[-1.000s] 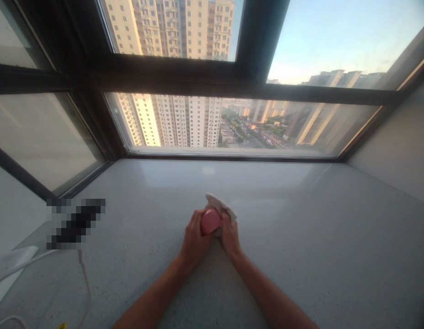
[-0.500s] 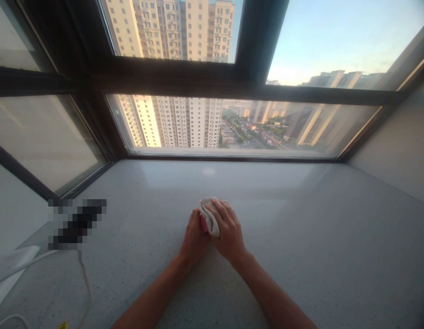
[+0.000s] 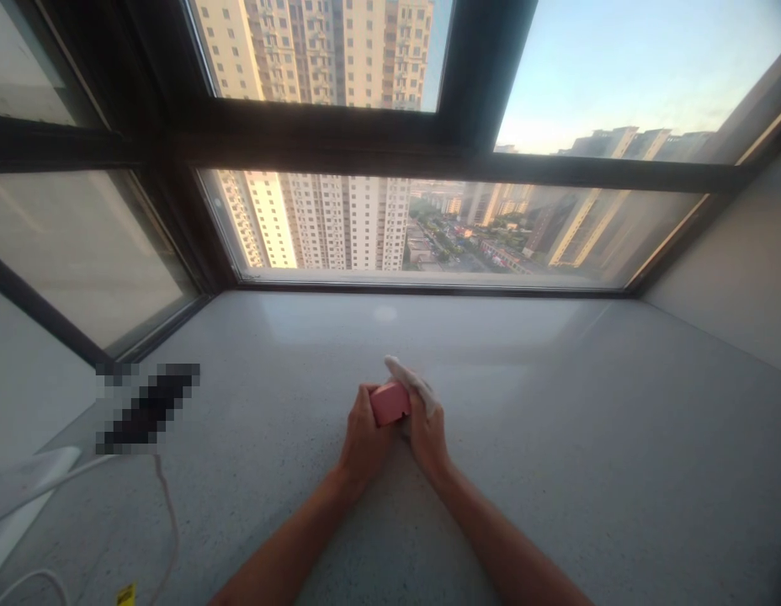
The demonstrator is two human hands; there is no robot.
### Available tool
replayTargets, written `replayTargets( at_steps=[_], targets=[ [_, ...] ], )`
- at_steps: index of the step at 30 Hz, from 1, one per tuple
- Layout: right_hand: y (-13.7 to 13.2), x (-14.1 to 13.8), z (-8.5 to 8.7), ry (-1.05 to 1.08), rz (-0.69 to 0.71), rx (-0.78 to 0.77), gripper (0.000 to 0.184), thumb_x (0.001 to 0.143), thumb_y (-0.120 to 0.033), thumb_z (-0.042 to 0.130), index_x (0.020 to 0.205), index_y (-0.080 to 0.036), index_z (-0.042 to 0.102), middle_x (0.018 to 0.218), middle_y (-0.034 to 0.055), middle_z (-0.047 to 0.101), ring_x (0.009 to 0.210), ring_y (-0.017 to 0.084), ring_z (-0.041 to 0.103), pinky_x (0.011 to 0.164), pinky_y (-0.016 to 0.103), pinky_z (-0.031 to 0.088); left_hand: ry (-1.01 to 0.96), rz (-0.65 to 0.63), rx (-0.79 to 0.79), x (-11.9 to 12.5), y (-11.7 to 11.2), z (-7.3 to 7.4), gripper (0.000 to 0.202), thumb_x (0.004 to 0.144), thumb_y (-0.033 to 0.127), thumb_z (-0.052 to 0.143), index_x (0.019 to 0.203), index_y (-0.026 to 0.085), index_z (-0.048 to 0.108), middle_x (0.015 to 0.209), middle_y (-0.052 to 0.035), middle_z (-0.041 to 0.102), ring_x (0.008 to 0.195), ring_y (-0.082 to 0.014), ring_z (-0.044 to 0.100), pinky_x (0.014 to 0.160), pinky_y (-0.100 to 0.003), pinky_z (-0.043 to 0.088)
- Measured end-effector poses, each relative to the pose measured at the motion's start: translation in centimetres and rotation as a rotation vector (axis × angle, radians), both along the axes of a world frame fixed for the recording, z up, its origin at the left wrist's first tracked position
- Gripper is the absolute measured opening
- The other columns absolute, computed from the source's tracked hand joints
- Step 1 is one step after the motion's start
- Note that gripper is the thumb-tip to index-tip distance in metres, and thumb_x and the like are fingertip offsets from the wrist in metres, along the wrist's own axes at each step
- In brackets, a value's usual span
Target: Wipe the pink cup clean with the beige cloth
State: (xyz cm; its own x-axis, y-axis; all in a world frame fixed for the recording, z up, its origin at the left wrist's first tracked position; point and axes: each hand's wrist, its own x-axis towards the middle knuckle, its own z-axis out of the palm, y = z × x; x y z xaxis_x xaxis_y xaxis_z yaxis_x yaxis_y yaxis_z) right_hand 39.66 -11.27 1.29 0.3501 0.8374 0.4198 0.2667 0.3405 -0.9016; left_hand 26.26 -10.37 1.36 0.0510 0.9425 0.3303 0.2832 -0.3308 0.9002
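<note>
A small pink box-shaped object (image 3: 390,403) with a dark notch at its lower right edge is held above the sill; I cannot make out its kind. My left hand (image 3: 363,429) is closed around its left side. In my right hand (image 3: 429,436) is a folded whitish cloth (image 3: 411,379), pressed along the far right side of the pink object. The right fingertips are mostly hidden behind the cloth and the object.
The speckled grey sill (image 3: 555,454) spreads around my arms up to the dark window frame (image 3: 428,291). A blurred-out dark item (image 3: 151,410), a white device (image 3: 34,480), cables (image 3: 167,497) and a yellow tag (image 3: 126,594) are at the left.
The cloth, which covered most of the pink object, has shifted to the right and behind it with my right hand. More of the pink object now shows, its broad face towards me.
</note>
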Motion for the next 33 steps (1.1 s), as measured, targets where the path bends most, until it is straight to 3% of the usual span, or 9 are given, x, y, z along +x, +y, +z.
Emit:
replayTargets(
  at_steps=[2,4,8,10,15,21,27,31,33],
  targets=[
    [-0.6,0.0,0.7,-0.288,0.103,0.205,0.042,0.105,-0.047,0.055,0.136,-0.027,0.076,0.144,0.0096,0.072,0.144,0.031,0.059,0.126,0.054,0.041,-0.016,-0.019,0.008,-0.2,0.1,-0.3,0.024,0.086,0.024,0.069,0.106,0.022,0.056,0.094,-0.0025,0.072,0.08,-0.021,0.067,0.073,-0.033,0.053],
    [-0.7,0.0,1.0,-0.391,0.14,0.276,0.042,0.106,-0.045,0.056,0.141,-0.031,0.074,0.153,0.0074,0.067,0.15,0.032,0.053,0.131,0.057,0.034,-0.02,-0.033,0.013,-0.2,0.1,-0.4,0.024,0.086,0.025,0.069,0.106,0.023,0.056,0.095,-0.0033,0.072,0.08,-0.0217,0.067,0.072,-0.034,0.053],
    [-0.2,-0.3,0.2,-0.025,-0.042,0.025,0.052,0.112,-0.05,0.04,0.127,-0.02,0.079,0.115,0.0117,0.082,0.115,0.032,0.075,0.103,0.05,0.061,0.012,-0.001,-0.012,0.1,-0.1,-0.3,0.028,0.086,0.025,0.07,0.11,0.022,0.057,0.099,-0.0036,0.072,0.084,-0.0212,0.067,0.074,-0.033,0.053],
    [-0.4,-0.3,-0.1,0.004,-0.066,-0.008,0.053,0.112,-0.052,0.039,0.129,-0.019,0.078,0.116,0.0127,0.081,0.113,0.032,0.076,0.1,0.05,0.062,0.014,-0.001,-0.008,0.2,-0.2,-0.4,0.028,0.088,0.025,0.07,0.112,0.022,0.057,0.1,-0.0033,0.072,0.085,-0.0203,0.067,0.075,-0.031,0.053],
    [-1.3,0.3,0.4,-0.445,0.13,0.273,0.044,0.108,-0.046,0.054,0.146,-0.033,0.07,0.16,0.0071,0.061,0.156,0.033,0.047,0.131,0.06,0.034,-0.022,-0.045,0.008,0.0,-0.4,-0.4,0.02,0.093,0.028,0.067,0.108,0.023,0.056,0.097,-0.0041,0.073,0.08,-0.0208,0.066,0.072,-0.034,0.053],
    [-0.9,0.5,0.1,-0.064,-0.018,0.037,0.052,0.113,-0.049,0.039,0.138,-0.022,0.075,0.127,0.012,0.079,0.12,0.032,0.074,0.105,0.05,0.06,0.041,0.002,-0.015,0.2,-0.4,-0.3,0.027,0.087,0.024,0.07,0.11,0.022,0.057,0.097,-0.0028,0.072,0.082,-0.02,0.067,0.073,-0.033,0.055],
    [-2.0,0.3,0.9,-0.61,0.189,0.347,0.047,0.105,-0.041,0.054,0.15,-0.035,0.067,0.162,0.0047,0.059,0.159,0.036,0.042,0.134,0.066,0.023,0.006,-0.12,0.095,-0.3,0.0,-1.1,0.026,0.093,0.029,0.064,0.118,0.023,0.062,0.115,-0.0122,0.076,0.104,-0.0309,0.074,0.089,-0.049,0.061],
    [-1.1,0.6,0.3,-0.164,-0.006,0.052,0.051,0.111,-0.051,0.041,0.135,-0.024,0.076,0.131,0.013,0.078,0.126,0.033,0.07,0.108,0.053,0.057,0.039,-0.028,0.001,0.0,-0.3,-0.7,0.029,0.087,0.023,0.069,0.114,0.024,0.058,0.103,-0.0056,0.075,0.087,-0.025,0.071,0.076,-0.04,0.059],
    [-1.0,0.6,0.1,-0.056,-0.043,-0.032,0.056,0.112,-0.055,0.038,0.131,-0.02,0.078,0.119,0.0132,0.081,0.115,0.033,0.074,0.099,0.049,0.061,0.042,-0.013,-0.011,0.0,-0.4,-0.4,0.029,0.086,0.02,0.069,0.112,0.023,0.057,0.098,-0.0031,0.073,0.083,-0.0219,0.07,0.074,-0.036,0.057]
  ],
)
